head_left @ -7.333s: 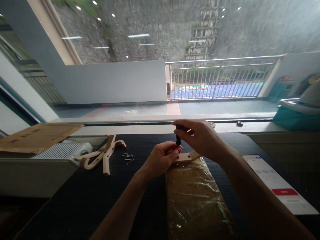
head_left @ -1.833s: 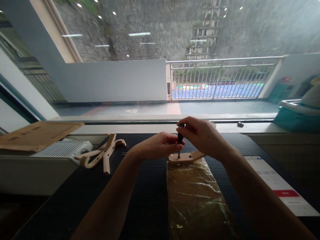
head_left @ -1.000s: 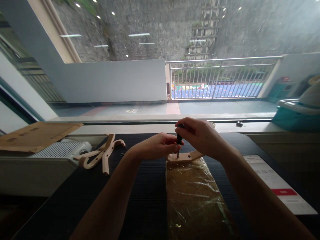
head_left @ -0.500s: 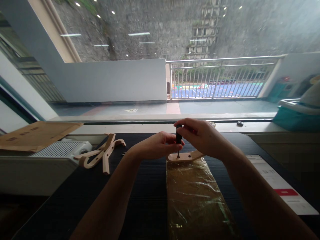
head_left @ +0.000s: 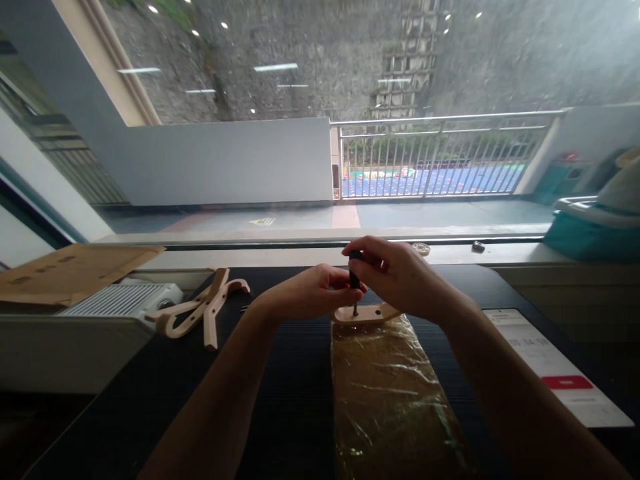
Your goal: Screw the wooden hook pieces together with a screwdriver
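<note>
My right hand point(head_left: 397, 270) is closed around the upper handle of a black screwdriver point(head_left: 355, 275), which stands upright. The fingers of my left hand point(head_left: 311, 291) pinch the same tool low on its handle. Its metal shaft reaches down to a hole near the left end of a curved light-wood piece point(head_left: 367, 314); the tip is hidden there. That piece lies across the far end of a brown package point(head_left: 387, 393) wrapped in shiny clear film, and its right end is covered by my right hand. A second open hole shows in the wood.
More curved wooden pieces point(head_left: 203, 308) lie joined or stacked at the left of the black table point(head_left: 290, 393). A tablet point(head_left: 555, 367) rests on the right. A tape roll point(head_left: 421, 249) and a small dark object point(head_left: 478, 247) sit on the windowsill. Brown cardboard point(head_left: 75, 270) covers a white radiator-like unit.
My right hand has turned slightly and shifted a little left on the screwdriver's handle, uncovering the tape roll. My left hand stays nearly still. The view has shifted slightly.
</note>
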A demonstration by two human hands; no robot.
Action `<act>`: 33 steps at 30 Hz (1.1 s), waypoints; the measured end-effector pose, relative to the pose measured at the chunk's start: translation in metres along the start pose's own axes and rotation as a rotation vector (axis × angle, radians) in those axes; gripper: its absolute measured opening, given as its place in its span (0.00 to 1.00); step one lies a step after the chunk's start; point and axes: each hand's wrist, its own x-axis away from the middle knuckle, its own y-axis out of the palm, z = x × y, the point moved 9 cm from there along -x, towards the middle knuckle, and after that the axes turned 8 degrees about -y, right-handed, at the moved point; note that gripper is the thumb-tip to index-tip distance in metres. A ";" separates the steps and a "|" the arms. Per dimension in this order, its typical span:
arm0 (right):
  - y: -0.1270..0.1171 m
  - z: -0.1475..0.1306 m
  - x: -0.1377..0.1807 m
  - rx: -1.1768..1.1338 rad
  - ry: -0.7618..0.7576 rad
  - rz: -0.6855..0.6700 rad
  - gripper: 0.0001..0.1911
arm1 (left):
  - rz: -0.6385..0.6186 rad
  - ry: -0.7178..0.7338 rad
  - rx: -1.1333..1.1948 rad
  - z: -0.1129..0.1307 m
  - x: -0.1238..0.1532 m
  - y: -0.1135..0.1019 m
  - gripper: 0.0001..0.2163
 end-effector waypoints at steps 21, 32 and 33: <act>-0.001 -0.003 0.000 -0.053 -0.046 -0.028 0.14 | -0.012 -0.031 -0.014 0.000 0.003 0.000 0.16; -0.006 0.000 -0.001 0.017 -0.006 0.032 0.11 | -0.013 0.053 -0.007 0.004 0.001 0.001 0.17; -0.007 0.001 0.000 0.023 0.001 0.041 0.11 | -0.017 0.053 -0.007 0.004 0.001 0.001 0.17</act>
